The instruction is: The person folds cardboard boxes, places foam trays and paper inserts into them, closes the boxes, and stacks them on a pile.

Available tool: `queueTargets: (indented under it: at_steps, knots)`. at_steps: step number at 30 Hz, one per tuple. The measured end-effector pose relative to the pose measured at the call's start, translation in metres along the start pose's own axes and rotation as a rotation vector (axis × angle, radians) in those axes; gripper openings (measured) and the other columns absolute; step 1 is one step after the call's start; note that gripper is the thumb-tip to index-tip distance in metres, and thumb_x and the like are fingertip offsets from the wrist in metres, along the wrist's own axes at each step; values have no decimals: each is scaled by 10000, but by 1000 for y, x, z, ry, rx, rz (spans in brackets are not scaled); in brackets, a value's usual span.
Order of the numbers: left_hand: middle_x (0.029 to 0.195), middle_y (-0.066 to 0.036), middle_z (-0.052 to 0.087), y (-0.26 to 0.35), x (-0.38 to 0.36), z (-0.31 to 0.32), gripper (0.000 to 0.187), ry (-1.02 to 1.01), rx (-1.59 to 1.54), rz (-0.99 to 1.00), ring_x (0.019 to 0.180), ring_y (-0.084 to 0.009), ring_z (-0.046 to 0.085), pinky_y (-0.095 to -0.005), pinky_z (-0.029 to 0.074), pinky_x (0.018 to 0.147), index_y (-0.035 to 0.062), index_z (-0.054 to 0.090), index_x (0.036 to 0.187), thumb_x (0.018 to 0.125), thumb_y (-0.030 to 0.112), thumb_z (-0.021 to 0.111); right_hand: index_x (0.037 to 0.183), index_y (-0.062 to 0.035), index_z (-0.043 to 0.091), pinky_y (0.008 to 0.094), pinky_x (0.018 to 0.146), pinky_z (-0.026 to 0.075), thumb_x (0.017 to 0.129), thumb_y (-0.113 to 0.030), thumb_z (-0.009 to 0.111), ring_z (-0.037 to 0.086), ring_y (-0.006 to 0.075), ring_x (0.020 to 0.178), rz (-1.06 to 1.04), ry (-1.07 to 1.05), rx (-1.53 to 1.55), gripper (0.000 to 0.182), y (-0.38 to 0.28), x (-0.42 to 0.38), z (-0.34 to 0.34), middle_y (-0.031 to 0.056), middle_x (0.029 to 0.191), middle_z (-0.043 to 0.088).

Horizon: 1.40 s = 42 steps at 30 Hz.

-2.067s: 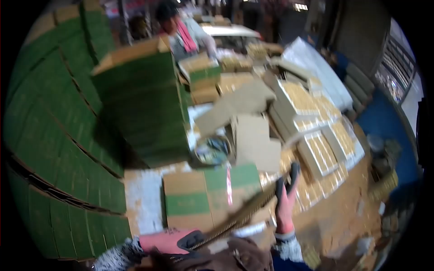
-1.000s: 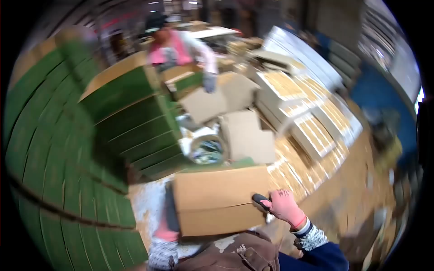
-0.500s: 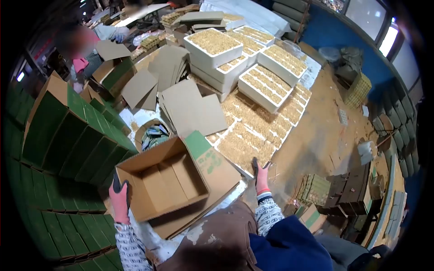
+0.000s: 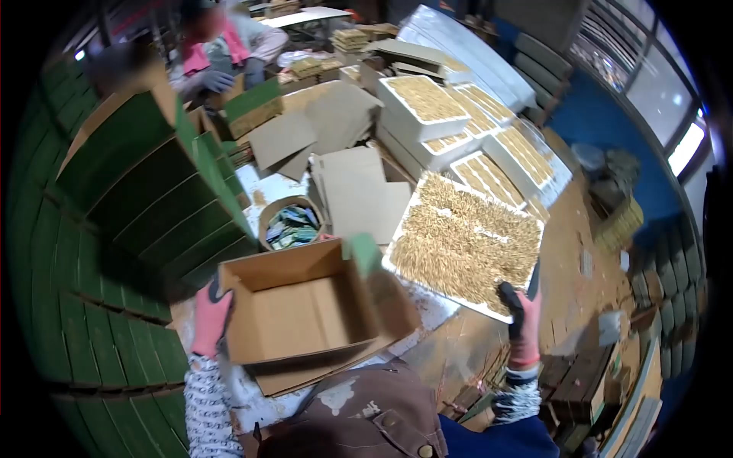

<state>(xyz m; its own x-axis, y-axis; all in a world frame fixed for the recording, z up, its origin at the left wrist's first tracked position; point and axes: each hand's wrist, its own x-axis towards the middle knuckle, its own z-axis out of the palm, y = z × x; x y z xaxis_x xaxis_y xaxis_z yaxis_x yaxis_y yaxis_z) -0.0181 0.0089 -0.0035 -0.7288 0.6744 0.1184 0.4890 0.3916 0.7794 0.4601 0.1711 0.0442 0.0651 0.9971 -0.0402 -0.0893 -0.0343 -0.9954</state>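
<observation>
Green cartons (image 4: 99, 267) are stacked in rows along the left, too many overlapping to count, while a blue wall (image 4: 580, 103) closes off the right. One open carton (image 4: 294, 267) sits near the front of the white-topped desk (image 4: 263, 183), mouth up. Left hand (image 4: 210, 324) lies against its left wall; whether that grip clamps the wall I cannot tell. Right hand (image 4: 525, 317) has its grip closed on one white tray (image 4: 450, 295) of packed tan pieces (image 4: 466, 237), thumb over the near right corner. Carton and tray are apart, with a strip of desk between. Behind stand at least four more trays (image 4: 405, 122) and one round tub (image 4: 267, 217). Brown floor (image 4: 565, 305) stretches beyond the desk's right edge. One co-worker (image 4: 256, 38) is at the far side. Small pale marks on the apron (image 4: 343, 404) are unreadable.
</observation>
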Motion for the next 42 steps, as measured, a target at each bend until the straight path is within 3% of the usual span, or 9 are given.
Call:
queueTargets:
  at_steps: [3,10,13,16,17,24,31,36,42]
  knots:
    - [939,-178,646,3,5,31,381,-149,-128,4,910,-320,610,-389,462,792,-15,585,1073,781,221,653,1007,-8,633,347,856,456,745,-39,617,604,221,935,-757,-390,-1066,265,-31,-3,15,125,905,653]
    - [1376,-143,381,-130,-4,82,477,-432,-1405,-311,1243,-221,403,-341,345,1018,86,315,1388,957,289,348,1123,-15,605,380,1020,340,766,52,591,520,216,1122,-539,-971,-588,364,-29,-14,123,120,1084,623]
    - [1168,-197,502,-64,-16,46,427,-285,-182,205,1085,-253,509,-333,409,925,6,472,1254,903,242,528,1210,-3,536,364,985,381,792,32,593,535,195,1093,-394,-1013,-532,423,-17,-8,141,137,1120,600]
    - [1015,-108,592,-4,-25,37,439,-264,-241,-123,872,-178,553,-286,446,781,-17,525,1167,790,141,685,1343,17,357,297,815,480,790,-74,647,589,170,964,425,-738,-478,632,-17,-6,152,141,1108,598]
    - [989,-124,594,8,-32,34,464,-210,-196,-30,887,-195,553,-300,442,797,-18,525,1180,776,138,692,1339,21,353,309,759,492,802,-110,641,600,175,870,-107,-851,-571,623,51,15,130,162,1029,620]
    - [1056,-202,579,21,-17,7,570,-365,-171,20,992,-300,558,-351,433,869,-15,508,1197,719,214,718,1093,115,468,341,621,502,752,-423,669,657,254,730,-519,-988,-1842,667,44,-18,178,150,803,646]
    - [781,-76,642,13,48,12,231,-206,-722,-232,772,-103,610,-262,491,686,-20,616,1015,821,105,617,1125,-77,537,352,602,474,756,-354,690,624,269,664,-707,-690,-1085,486,-7,83,225,94,732,630]
    - [1133,-180,545,-30,144,144,438,-439,677,487,1151,-298,459,-378,369,967,46,560,1144,782,287,616,1395,11,204,531,1048,248,526,-572,777,238,380,1326,-429,-627,-1719,1192,159,274,236,240,1428,246]
    - [899,-76,597,-81,171,189,238,-382,736,396,923,-246,567,-379,440,812,90,592,910,753,265,631,1073,-95,584,376,795,467,652,-179,699,608,279,899,-839,-734,-1516,445,118,271,208,108,940,635]
